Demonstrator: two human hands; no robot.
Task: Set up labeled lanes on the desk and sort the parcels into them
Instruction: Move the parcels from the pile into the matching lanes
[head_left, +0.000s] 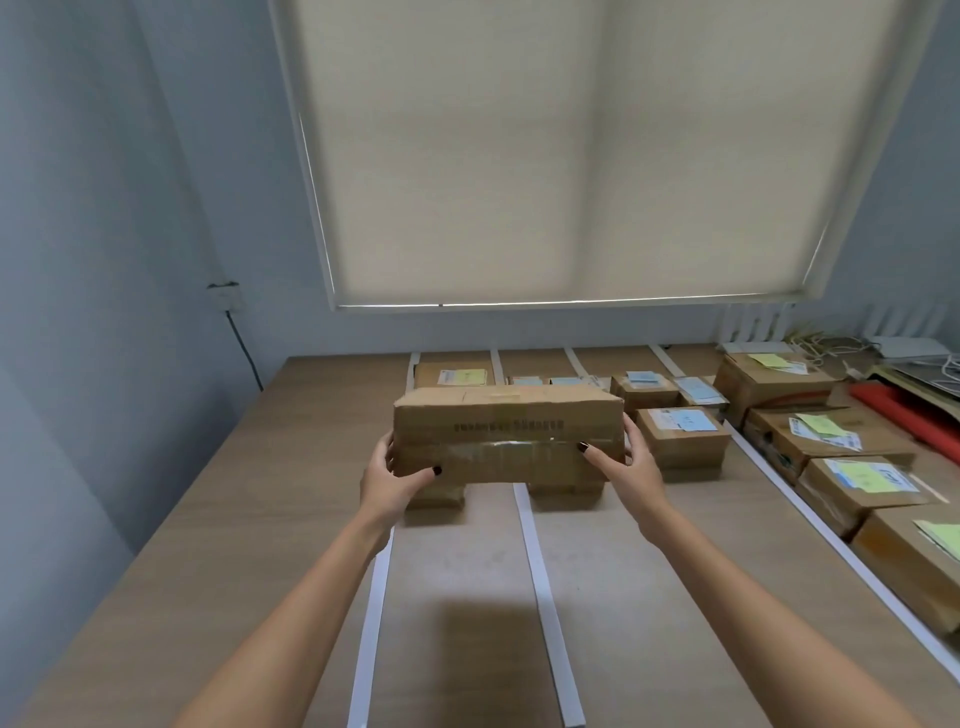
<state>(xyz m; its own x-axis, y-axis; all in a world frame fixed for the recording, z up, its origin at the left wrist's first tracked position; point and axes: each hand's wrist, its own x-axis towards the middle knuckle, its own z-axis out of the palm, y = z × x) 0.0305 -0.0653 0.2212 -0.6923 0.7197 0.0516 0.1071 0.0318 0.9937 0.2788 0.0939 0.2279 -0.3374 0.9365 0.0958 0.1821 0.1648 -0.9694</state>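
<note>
While we hold the long cardboard parcel (508, 435) up over the desk (171, 545), its long axis runs from 9 o'clock to 3 o'clock, square across the lanes that run away from us toward 12. Starting at the left, our left hand (390, 478) grips the parcel's 9 o'clock end, thumb curled onto the near face and the other fingers hidden behind the end. A white tape strip (371, 613) lies on the desk below that wrist, and a second strip (543, 592) runs up under the middle of the parcel, so the parcel spans two lanes as it is held. We see parts of other boxes just beneath its bottom edge, but cannot tell whether it touches them. At the 3 o'clock end, our right hand (626, 460) grips in the same way, thumb on the near face. Further right, sorted labelled parcels (680, 434) sit in lanes toward 1 o'clock, and a row of larger boxes (826, 441) runs along 3 o'clock. We judge both hands equally near; the coming move likely calls for turning the long axis toward 12 so it fits one lane.
</note>
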